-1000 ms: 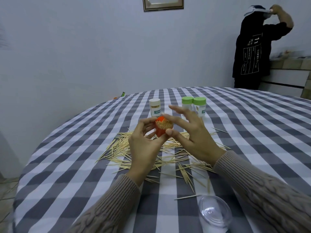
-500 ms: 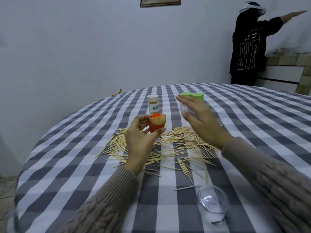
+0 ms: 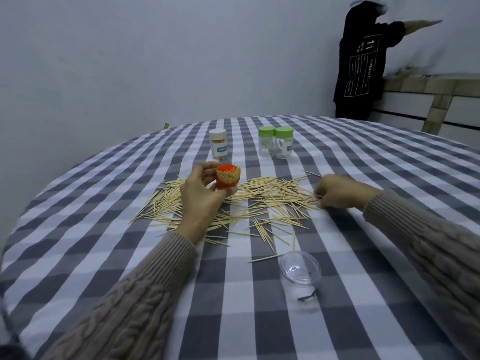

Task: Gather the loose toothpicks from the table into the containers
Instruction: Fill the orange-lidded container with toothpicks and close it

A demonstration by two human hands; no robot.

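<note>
Orange cup (image 3: 227, 178) gripped by left hand (image 3: 200, 196) — right hand (image 3: 340, 192) pinching toothpicks (image 3: 262, 196).

Left hand (image 3: 200, 193) grips an orange container (image 3: 228, 178), part-filled with toothpicks and tilted toward the camera, above the pile. Right hand (image 3: 340, 191), at 3 o'clock of the loose toothpicks (image 3: 262, 201), pinches several at the pile's edge. At 12 o'clock on the checked worktop (image 3: 104, 216): a white-capped container (image 3: 218, 144) and two green-lidded jars (image 3: 275, 142), touching. At 5 o'clock: a clear lid (image 3: 300, 268)
</note>
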